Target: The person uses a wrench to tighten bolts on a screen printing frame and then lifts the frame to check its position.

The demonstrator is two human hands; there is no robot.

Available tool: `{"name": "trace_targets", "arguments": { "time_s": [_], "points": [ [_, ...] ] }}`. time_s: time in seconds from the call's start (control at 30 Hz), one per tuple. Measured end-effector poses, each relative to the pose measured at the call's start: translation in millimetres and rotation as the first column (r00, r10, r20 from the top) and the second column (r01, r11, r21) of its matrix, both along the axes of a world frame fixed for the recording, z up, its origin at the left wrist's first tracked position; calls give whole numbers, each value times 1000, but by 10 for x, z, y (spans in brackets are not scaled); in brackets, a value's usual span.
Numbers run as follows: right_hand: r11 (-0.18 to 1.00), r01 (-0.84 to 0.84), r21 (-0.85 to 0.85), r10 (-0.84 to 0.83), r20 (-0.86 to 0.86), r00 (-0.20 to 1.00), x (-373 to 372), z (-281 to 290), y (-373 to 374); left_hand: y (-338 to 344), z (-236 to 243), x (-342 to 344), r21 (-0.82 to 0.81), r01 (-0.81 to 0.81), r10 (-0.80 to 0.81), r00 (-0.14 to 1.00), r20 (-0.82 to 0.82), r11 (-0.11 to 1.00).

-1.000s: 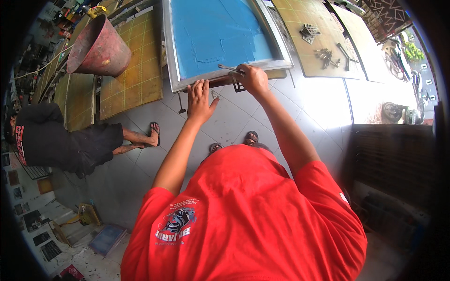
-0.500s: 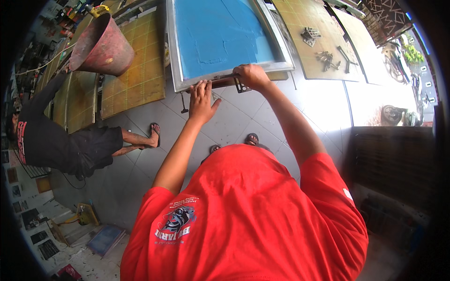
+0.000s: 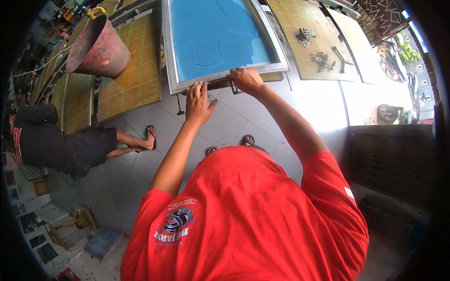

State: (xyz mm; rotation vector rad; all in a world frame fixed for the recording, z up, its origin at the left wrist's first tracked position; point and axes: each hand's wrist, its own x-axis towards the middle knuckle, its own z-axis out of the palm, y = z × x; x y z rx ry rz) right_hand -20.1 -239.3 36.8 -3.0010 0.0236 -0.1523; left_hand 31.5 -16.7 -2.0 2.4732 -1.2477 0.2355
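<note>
A screen-printing frame [image 3: 277, 67] with a pale metal border and blue mesh [image 3: 211, 37] lies on a board ahead of me. My left hand [image 3: 199, 107] rests its outstretched fingertips on the near border, left of centre, thumb spread to the right. Just right of it, my right hand [image 3: 247, 80] has its fingers curled at the same border, closed on a black slotted metal bracket [image 3: 235, 87]. Its palm side is hidden. A dark screw with a crosswise handle [image 3: 180, 111] hangs below the frame's near left corner.
A stained red bucket [image 3: 101, 49] stands on a gridded board [image 3: 133, 65] at left. Beside it is a co-worker in black [image 3: 42, 133]. At right, metal brackets and bolts [image 3: 322, 60] lie on another board [image 3: 300, 28]. A dark slatted panel [image 3: 391, 159] stands at lower right.
The whole view has shifted slightly. The co-worker's arm, earlier stretched toward the bucket, is now drawn back and bent. Both my hands keep their places at the frame's near border.
</note>
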Motion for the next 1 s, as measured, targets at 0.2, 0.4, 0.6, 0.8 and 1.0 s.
{"name": "trace_targets", "arguments": {
  "time_s": [0.2, 0.4, 0.6, 0.8, 1.0],
  "points": [
    [995, -94, 32, 93, 10, 996, 42, 24, -86, -27, 49, -15, -41, -10, 10, 1000, -1, 999],
    [991, 70, 116, -75, 41, 996, -67, 104, -294, 69, 139, 177, -254, -62, 58, 998, -22, 965],
    [678, 592, 436, -726, 270, 632, -541, -139, -1147, 193, 16, 900, -184, -615, 482, 741, -468, 767],
    [504, 549, 666, -803, 127, 583, -574, -531, -1235, 103, -70, 1384, -35, -720, 448, 469, -761, 693],
    [423, 461, 780, -831, 131, 541, -666, -376, -1004, 156, -414, 1482, -141, -801, 518, 498, -696, 581]
  ]
}}
